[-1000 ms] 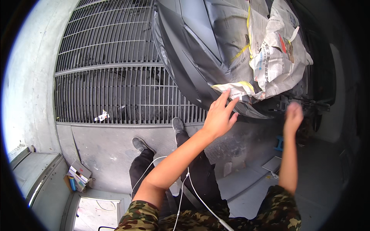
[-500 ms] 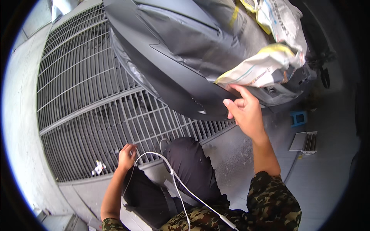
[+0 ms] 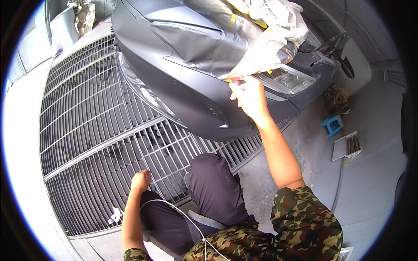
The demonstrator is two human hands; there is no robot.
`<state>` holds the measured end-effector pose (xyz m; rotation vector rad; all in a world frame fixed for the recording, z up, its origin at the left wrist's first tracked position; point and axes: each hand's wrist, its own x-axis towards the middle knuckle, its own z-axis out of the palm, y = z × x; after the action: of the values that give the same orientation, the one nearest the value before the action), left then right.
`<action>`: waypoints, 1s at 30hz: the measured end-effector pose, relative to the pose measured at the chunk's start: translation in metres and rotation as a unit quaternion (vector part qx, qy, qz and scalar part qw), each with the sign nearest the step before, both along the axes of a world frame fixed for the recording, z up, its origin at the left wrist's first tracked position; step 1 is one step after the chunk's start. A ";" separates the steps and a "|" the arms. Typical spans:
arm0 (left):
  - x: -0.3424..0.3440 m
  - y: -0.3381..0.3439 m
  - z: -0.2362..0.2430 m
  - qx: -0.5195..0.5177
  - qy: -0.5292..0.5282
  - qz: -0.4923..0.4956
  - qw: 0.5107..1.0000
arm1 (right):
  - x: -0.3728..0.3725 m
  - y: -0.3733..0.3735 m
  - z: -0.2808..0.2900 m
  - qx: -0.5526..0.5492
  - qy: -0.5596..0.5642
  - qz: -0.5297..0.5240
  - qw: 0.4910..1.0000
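My right hand (image 3: 248, 93) is closed in a pinch on the corner of crumpled white masking paper (image 3: 261, 54) with yellow tape, at the edge of a matte grey car front (image 3: 183, 100). Just to the right, a headlight (image 3: 291, 80) shows below the paper. Grey plastic sheeting (image 3: 200, 48) covers part of the body above. My left hand (image 3: 141, 178) hangs low over the grating beside my bent knee (image 3: 209, 178), fingers curled closed; whatever they hold, if anything, is hidden. A white cable (image 3: 170, 204) crosses my lap.
A metal floor grating (image 3: 82, 122) lies under and left of the car, with a white scrap (image 3: 115, 215) on it. A blue stool (image 3: 332, 125) and a metal panel (image 3: 352, 145) are on the right. A pale wall (image 3: 21, 143) runs along the left; bundled wrapping (image 3: 85, 17) is at upper left.
I have dropped into a crouch. My left hand left the paper for beside my knee; my right hand moved onto the paper's corner. More of the headlight now shows.
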<state>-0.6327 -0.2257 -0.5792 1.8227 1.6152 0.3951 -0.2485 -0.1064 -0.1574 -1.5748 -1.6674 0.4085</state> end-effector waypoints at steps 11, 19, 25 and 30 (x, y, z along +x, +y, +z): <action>0.000 0.007 -0.019 -0.008 -0.031 0.017 0.999 | -0.009 0.010 -0.012 0.091 -0.139 -0.083 0.983; 0.008 0.009 -0.015 0.001 -0.071 0.029 0.997 | -0.020 0.002 -0.014 0.101 -0.188 -0.137 0.967; 0.005 0.009 -0.011 -0.007 -0.086 0.049 0.995 | -0.019 0.003 -0.012 0.100 -0.182 -0.152 0.966; 0.000 0.009 -0.017 0.002 -0.093 0.053 0.994 | -0.015 0.002 -0.013 0.113 -0.190 -0.134 0.966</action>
<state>-0.6326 -0.2164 -0.5964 1.6560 1.5857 0.5974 -0.2630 -0.1040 -0.1706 -1.7479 -1.6719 -0.2316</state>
